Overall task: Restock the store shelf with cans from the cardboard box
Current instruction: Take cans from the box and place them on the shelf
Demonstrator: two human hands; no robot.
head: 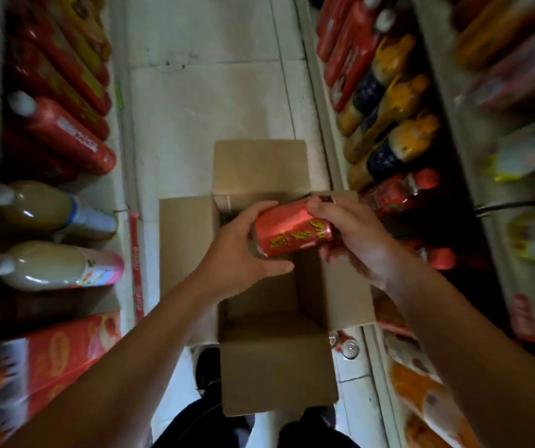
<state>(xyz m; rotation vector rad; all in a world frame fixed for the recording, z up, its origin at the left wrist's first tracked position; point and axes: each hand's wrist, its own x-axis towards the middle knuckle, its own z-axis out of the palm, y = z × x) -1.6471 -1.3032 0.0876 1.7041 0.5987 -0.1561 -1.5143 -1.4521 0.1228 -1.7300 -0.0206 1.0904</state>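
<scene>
Both hands grasp 1 red can (292, 229) above the open cardboard box (275, 360): left hand (243, 250) cups its base, right hand (350, 234) wraps its top.

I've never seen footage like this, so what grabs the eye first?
A red can with yellow lettering, held in both hands, left hand and right hand, at centre. Beneath it sits an open cardboard box on the aisle floor, between shelves of bottles.

A narrow aisle runs between two sets of shelves. The floor (201, 101) is pale tile with dark joints and looks worn. The left shelves (120, 130) hold red bottles (65, 130) and pale juice bottles (53, 266); the right shelves (334, 150) hold orange-topped bottles (398, 147). The light is dim.
</scene>
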